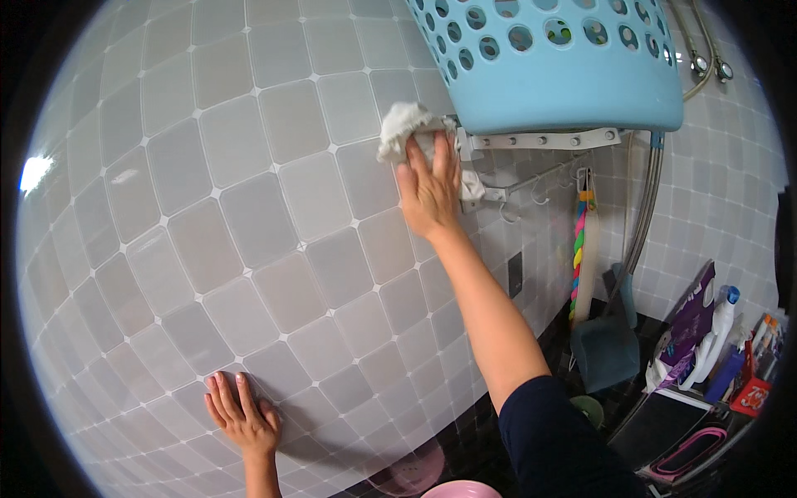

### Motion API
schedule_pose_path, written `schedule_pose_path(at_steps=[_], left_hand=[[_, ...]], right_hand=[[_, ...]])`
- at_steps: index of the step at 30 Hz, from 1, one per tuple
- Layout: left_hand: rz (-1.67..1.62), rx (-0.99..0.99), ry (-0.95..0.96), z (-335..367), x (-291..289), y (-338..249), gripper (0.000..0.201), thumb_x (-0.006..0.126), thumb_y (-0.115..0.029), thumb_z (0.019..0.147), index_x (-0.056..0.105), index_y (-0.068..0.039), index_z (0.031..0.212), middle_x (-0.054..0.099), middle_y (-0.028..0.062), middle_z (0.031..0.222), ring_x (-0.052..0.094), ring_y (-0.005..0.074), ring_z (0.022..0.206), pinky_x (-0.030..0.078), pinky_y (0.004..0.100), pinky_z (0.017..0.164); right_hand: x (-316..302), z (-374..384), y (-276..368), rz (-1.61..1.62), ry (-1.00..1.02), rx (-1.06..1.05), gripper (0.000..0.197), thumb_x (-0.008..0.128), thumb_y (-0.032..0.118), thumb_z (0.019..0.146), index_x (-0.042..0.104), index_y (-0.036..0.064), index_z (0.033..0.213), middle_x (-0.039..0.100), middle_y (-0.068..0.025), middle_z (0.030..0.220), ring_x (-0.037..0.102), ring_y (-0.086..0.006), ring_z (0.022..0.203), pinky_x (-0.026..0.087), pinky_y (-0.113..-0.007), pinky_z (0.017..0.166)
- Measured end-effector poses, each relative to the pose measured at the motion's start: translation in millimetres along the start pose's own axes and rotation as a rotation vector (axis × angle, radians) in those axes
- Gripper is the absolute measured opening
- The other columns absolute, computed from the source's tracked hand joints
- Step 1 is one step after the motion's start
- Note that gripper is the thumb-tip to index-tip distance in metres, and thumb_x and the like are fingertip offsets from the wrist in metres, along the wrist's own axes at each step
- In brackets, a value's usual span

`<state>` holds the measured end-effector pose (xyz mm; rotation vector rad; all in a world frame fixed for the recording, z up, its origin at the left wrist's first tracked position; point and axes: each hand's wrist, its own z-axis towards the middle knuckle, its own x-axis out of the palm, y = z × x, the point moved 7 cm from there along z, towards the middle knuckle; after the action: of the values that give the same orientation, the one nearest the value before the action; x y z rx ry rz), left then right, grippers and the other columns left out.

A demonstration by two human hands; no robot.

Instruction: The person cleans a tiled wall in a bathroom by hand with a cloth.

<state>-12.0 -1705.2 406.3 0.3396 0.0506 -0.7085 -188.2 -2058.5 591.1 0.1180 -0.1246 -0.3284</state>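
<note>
Against the grey tiled wall [274, 207], my right hand [432, 195] presses a crumpled white cloth [405, 124], its fingers spread over the fabric. Part of the cloth sticks out to the right of the hand, next to the wall end of a metal hook rail [540, 176]. Just right of this hand hangs a light-blue basket [564, 95] with round holes. Lower on the same wall, toward the left, my left hand [243, 422] lies flat with fingers stretched out. Nothing is in it, and bare tiles surround it.
Under the basket runs a white perforated bracket [544, 141]. A colourful braided strap [579, 249] hangs from the rail's hooks. A grey-blue dustpan [606, 353] is below it. Several bottles, including a white one [712, 340], stand at the lower right. A pink basin [462, 490] sits at the bottom.
</note>
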Motion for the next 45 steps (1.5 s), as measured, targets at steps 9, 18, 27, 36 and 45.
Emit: schedule_pose_path(at_steps=[9,18,27,36,45], left_hand=[[0.01,0.007,0.009,1,0,-4,0.054,0.039,-0.016,0.084,0.043,0.0,0.136,0.036,0.0239,0.144,0.031,0.0379,0.137,0.018,0.0502,0.114],[-0.001,0.004,0.007,0,1,-2,0.053,0.038,-0.018,0.086,0.043,-0.001,0.137,0.037,0.0248,0.143,0.031,0.0386,0.136,0.019,0.0509,0.113],[0.053,0.011,-0.041,-1,3,-5,0.055,0.035,-0.014,0.086,0.041,-0.001,0.138,0.033,0.0204,0.147,0.028,0.034,0.139,0.017,0.0471,0.115],[0.099,0.006,-0.021,2,7,-6,0.052,0.034,-0.02,0.089,0.044,0.001,0.136,0.035,0.0227,0.145,0.033,0.0355,0.136,0.02,0.0462,0.113],[0.124,0.024,-0.058,1,8,-5,0.052,0.03,-0.023,0.093,0.044,0.001,0.137,0.036,0.0229,0.145,0.033,0.0362,0.136,0.021,0.0458,0.113]], right_hand=[[-20,-175,-31,0.039,0.145,0.147,0.046,0.044,0.032,0.092,0.051,0.0107,0.133,0.018,-0.0256,0.147,0.017,-0.0481,0.136,0.016,-0.059,0.108],[-25,-390,74,0.261,0.435,0.153,0.03,0.054,0.035,0.087,0.063,0.0144,0.106,0.029,-0.0252,0.134,0.019,-0.0545,0.131,0.014,-0.072,0.101],[-4,-265,42,0.17,0.428,0.114,0.031,0.051,0.037,0.087,0.068,0.0203,0.107,0.03,-0.0247,0.139,0.015,-0.049,0.137,0.015,-0.073,0.101],[-31,-189,-83,0.069,0.227,0.144,0.048,0.038,0.039,0.096,0.047,0.0154,0.137,0.015,-0.02,0.151,0.011,-0.0438,0.14,0.013,-0.056,0.11],[-12,-310,23,0.123,0.385,0.274,0.043,0.046,0.04,0.093,0.052,0.0206,0.131,0.018,-0.0258,0.145,0.009,-0.0503,0.136,0.007,-0.066,0.107]])
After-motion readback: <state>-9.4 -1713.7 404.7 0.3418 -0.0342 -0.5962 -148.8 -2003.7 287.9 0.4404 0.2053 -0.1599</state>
